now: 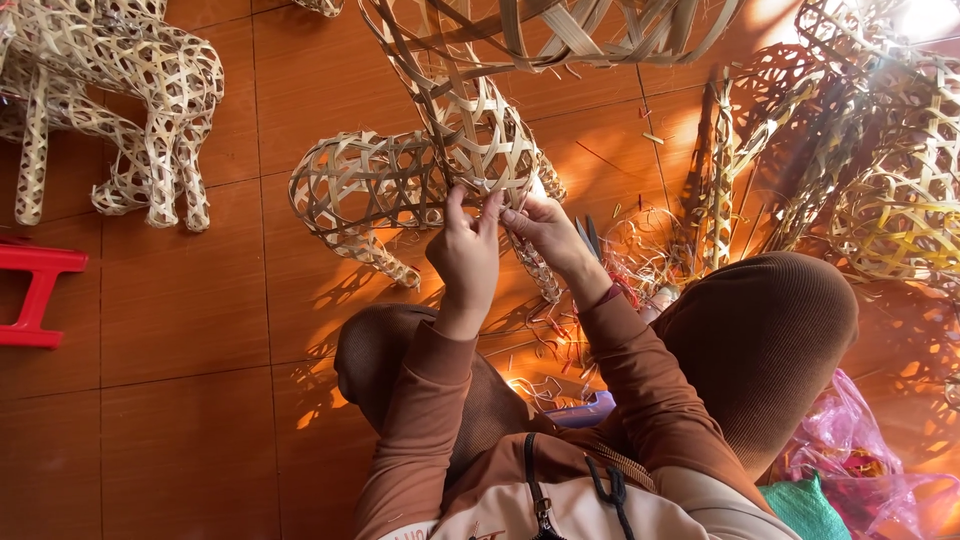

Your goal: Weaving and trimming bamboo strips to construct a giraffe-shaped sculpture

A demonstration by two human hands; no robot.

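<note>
Nearest: pink plastic bag [850, 440] by the right knee, loose strip offcuts [560, 350] on the floor btwn the legs. Further out, left hand [465, 255] and right hand [545, 232] both pinch strips on the woven bamboo animal frame [400, 185], fingers closed narrow on the weave, at centre, just beyond the knees. Risks, imo: a thin strip could snap or spring out if bent too hard; sharp strip ends could nick fingers. Far left: finished woven figure [130, 90], red stool [35, 290]. Far right: more woven frames [890, 180].
</note>
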